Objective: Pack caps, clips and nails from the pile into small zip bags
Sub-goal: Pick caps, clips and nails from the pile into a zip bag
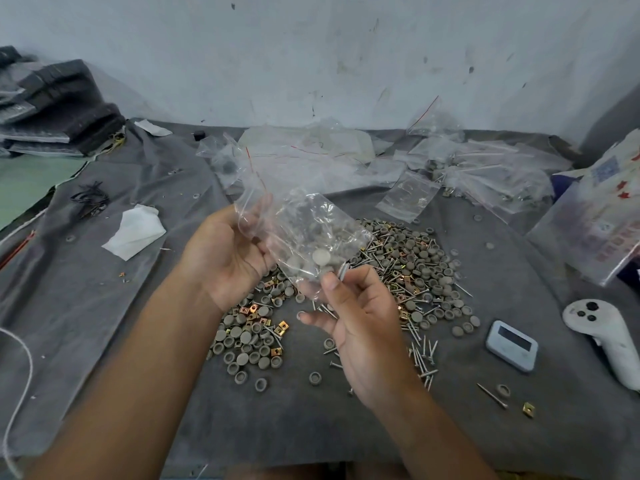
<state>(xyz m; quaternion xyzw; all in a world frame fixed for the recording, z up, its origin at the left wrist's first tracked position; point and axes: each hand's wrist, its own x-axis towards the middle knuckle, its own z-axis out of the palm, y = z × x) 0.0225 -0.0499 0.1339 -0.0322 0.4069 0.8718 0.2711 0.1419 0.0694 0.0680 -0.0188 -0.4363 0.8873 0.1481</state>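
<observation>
While held up over the mid tabletop, zip bag [304, 233] hangs clear w/ grey caps inside, above the pile [408, 271] of caps, nails & brass clips. Left hand [228, 251] grips bag's upper part, fingers curled round the plastic. Right hand [356, 317] pinches a few nails [342, 271] btwn thumb & forefinger at bag's lower edge, other fingers loosely spread. Filled bags [485, 168] heaped toward far right corner. White tissue [135, 230] left of centre; small timer [512, 344] & white controller [602, 334] near right edge.
</observation>
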